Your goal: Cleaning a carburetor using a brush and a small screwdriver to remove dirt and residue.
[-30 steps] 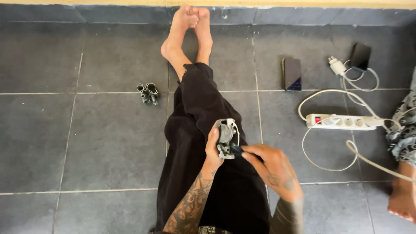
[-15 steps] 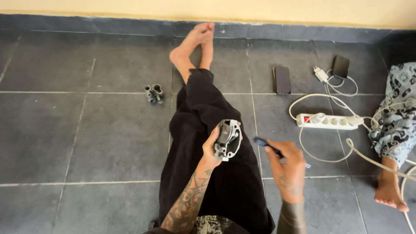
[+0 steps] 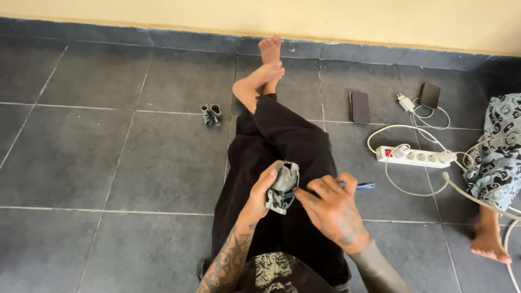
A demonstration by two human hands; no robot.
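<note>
Grey tile floor (image 3: 135, 173) under everything in the head view, dark grout lines crossing it, a yellowish wall along the top edge. Black trousers (image 3: 282, 146) stretched out along the middle, bare feet crossed near the skirting.

Held above the lap: a grey metal part (image 3: 282, 187), irregular in shape, with openings and a pale wire loop at its lower end. Gripped by the left hand (image 3: 261, 195), fingers (image 3: 269, 174) wrapped round its left side and top, thumb side hidden behind the part. Tattooed forearm rising from the bottom edge.

Just right of the part, the right hand (image 3: 332, 209), fingers curled and closed round a blue-handled tool (image 3: 355, 187). Blue end sticking out to the right past the knuckles; working tip pointed left at the part, contact between tip and part too small to tell.

On the floor to the left of the legs, well apart from the hands: a small dark metal piece (image 3: 211, 114) with two tube-like openings.

To the right of the legs: a dark phone (image 3: 360, 106) lying flat, a second dark phone (image 3: 430, 95) farther right near a white charger plug (image 3: 405, 102), and a white power strip (image 3: 415, 157) with white cables (image 3: 401, 130) looping round it.

At the right edge, another person's patterned blue-and-white garment (image 3: 496, 152) and a bare foot (image 3: 490, 244) on the tiles.
</note>
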